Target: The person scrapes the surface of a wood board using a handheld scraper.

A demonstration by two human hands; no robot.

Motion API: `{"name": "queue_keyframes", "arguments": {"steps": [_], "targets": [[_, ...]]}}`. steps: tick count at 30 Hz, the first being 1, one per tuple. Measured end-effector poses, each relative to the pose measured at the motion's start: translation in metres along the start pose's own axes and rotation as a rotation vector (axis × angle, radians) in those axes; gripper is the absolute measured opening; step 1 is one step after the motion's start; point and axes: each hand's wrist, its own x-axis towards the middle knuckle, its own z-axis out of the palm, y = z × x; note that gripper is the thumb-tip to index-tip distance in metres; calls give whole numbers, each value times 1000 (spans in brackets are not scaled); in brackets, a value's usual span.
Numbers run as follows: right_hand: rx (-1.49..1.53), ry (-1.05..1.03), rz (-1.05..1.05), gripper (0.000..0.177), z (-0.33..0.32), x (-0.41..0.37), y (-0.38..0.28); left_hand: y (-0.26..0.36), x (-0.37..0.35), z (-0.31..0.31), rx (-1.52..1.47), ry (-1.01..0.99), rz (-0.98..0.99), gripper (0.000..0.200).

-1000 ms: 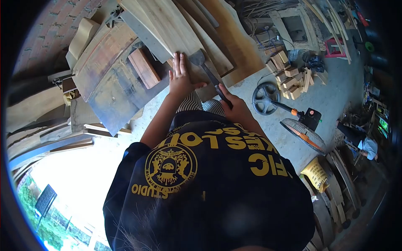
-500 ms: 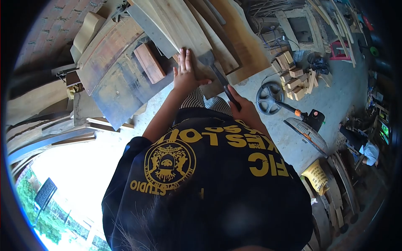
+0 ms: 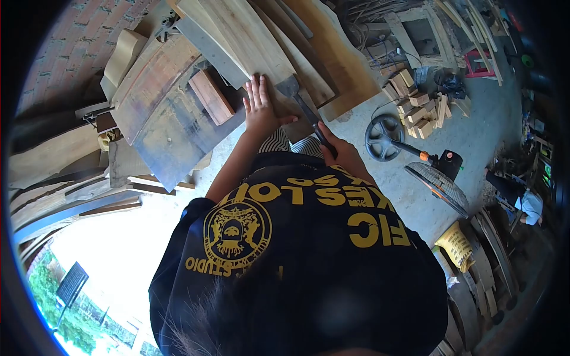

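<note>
A long pale wooden board (image 3: 249,38) lies in front of me, its near end pointing toward my body. My left hand (image 3: 260,117) rests flat near that end, fingers stretched out and thumb spread to the side. Wrapped around a dark handle, my right hand (image 3: 345,157) grips a putty knife (image 3: 306,110) to the right. The knife's wide flat blade touches the board's face just right of my left fingers. Part of the handle is hidden inside my right hand.
Left of the board, a reddish wood block (image 3: 211,98) lies on a stained panel (image 3: 160,127). More planks (image 3: 356,71) lie to the right. On the floor stand a fan (image 3: 436,187) and a pile of wood offcuts (image 3: 415,110). Another person (image 3: 528,204) is at far right.
The whole view has shifted slightly. The putty knife's blade sits slightly lower and further left, with my right hand still around the handle. My left hand stays flat on the board.
</note>
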Motion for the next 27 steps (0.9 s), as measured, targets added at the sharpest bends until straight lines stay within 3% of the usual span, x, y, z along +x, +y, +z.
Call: {"name": "queue_keyframes", "arguments": {"steps": [5, 9, 12, 14, 18, 20, 23, 27], "targets": [[-40, 126, -156, 56, 10, 43, -25, -7, 0, 11, 25, 117, 37, 147], [-57, 85, -105, 57, 1, 42, -36, -8, 1, 9, 25, 144, 102, 147], [-44, -36, -1, 57, -6, 12, -24, -5, 1, 5, 48, 71, 48, 146], [45, 132, -138, 55, 6, 4, -9, -3, 1, 4, 33, 33, 27, 145], [18, 55, -78, 56, 8, 40, -23, -1, 2, 1, 20, 16, 14, 145], [-14, 158, -206, 54, 12, 71, -39, -2, 2, 0, 3, -20, -3, 145], [-15, 209, -218, 49, 11, 105, -63, -5, 5, 6, 14, -18, -9, 145], [-70, 132, -170, 49, 0, 97, -65, -4, 2, 2, 5, -21, -13, 144]]}}
